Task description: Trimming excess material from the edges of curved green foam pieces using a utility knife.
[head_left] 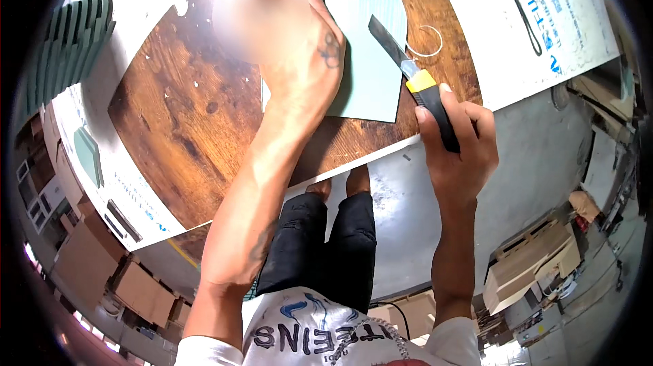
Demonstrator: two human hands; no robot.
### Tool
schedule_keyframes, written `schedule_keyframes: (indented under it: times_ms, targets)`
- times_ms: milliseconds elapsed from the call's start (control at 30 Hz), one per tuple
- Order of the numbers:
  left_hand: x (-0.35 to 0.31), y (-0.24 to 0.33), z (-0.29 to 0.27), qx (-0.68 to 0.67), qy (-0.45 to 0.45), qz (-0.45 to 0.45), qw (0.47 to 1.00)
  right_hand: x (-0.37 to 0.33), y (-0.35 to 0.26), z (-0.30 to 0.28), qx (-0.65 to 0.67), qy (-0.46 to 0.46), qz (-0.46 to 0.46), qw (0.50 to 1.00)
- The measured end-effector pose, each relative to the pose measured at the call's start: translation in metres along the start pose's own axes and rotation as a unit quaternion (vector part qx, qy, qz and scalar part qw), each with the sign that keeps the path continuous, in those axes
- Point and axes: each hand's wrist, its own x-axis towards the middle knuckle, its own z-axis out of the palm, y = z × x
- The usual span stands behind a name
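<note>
My right hand [462,141] grips a utility knife [432,104] with a black and yellow handle. Its long blade is slid out and points toward the far left, over the right edge of a pale green panel [371,87]. That panel has a rounded far end, a straight near edge and a thin dark border. My left hand [306,53] is over the panel's left part; a blurred patch hides most of its fingers, and only a fingertip shows at the far side. A thin, pale curled strip [428,46] lies right of the blade.
Under the panel is a brown wood-grain board [183,128] with small white scraps on it. A stack of green shaped pieces [71,46] stands at the left, with another green piece [88,155] nearer. A black cord [524,19] lies at the far right. Cardboard boxes [534,264] stand below on the floor.
</note>
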Motion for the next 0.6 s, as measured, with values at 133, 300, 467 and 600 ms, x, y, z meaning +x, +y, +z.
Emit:
schedule_keyframes:
  times_ms: [133,300,467,600]
  targets:
    - [0.002,-0.002,-0.002,0.006,0.018,0.008,1.0,0.017,0.008,0.0,0.003,-0.007,-0.005,1.0]
    - [0.002,-0.003,-0.005,0.009,0.007,0.01,1.0,0.031,0.01,-0.006,-0.001,-0.05,-0.036,0.998]
    - [0.001,-0.001,0.0,0.007,0.018,0.011,1.0,0.07,0.026,0.014,0.021,-0.028,-0.069,0.997]
    - [0.016,-0.007,-0.001,-0.017,0.007,0.023,1.0,0.101,0.032,0.018,-0.028,-0.037,-0.104,0.993]
